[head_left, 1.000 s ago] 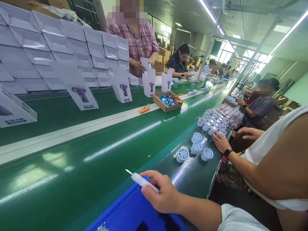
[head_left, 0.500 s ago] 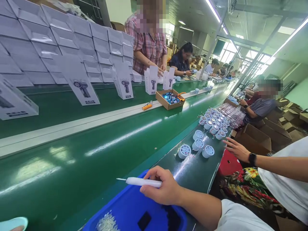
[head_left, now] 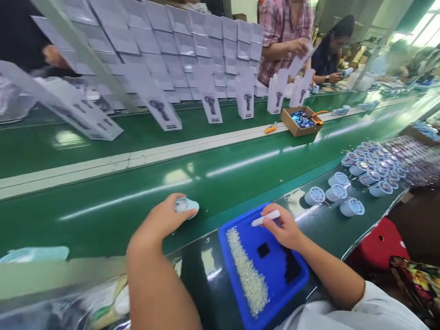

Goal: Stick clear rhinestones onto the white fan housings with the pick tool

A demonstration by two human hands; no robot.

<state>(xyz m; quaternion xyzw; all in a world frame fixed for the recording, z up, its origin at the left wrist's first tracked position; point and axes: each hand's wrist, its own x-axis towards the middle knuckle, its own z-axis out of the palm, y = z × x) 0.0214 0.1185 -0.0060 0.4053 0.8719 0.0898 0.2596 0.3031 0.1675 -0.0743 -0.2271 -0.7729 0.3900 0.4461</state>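
"What changed?"
"Left hand (head_left: pixel 156 220) has come in, fingers clamped round the pale-blue part (head_left: pixel 193 206), near the green belt's (head_left: pixel 223 188) near edge."
"Right hand (head_left: pixel 285 230)?"
"Pinching the white tool (head_left: pixel 266 218) over the tray (head_left: pixel 275 270); both pieces ready, I judge."

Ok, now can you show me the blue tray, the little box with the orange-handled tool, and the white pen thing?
Blue tray (head_left: pixel 283 285): head view, on its bare floor.
Cardboard box (head_left: pixel 293 127): head view, on its side wall.
White pen-like tool (head_left: pixel 272 216): head view, on its barrel.

Bright daylight pours through the windows (head_left: pixel 421 30), white glare streaking the green conveyor belt (head_left: pixel 165 192); far right blurs.
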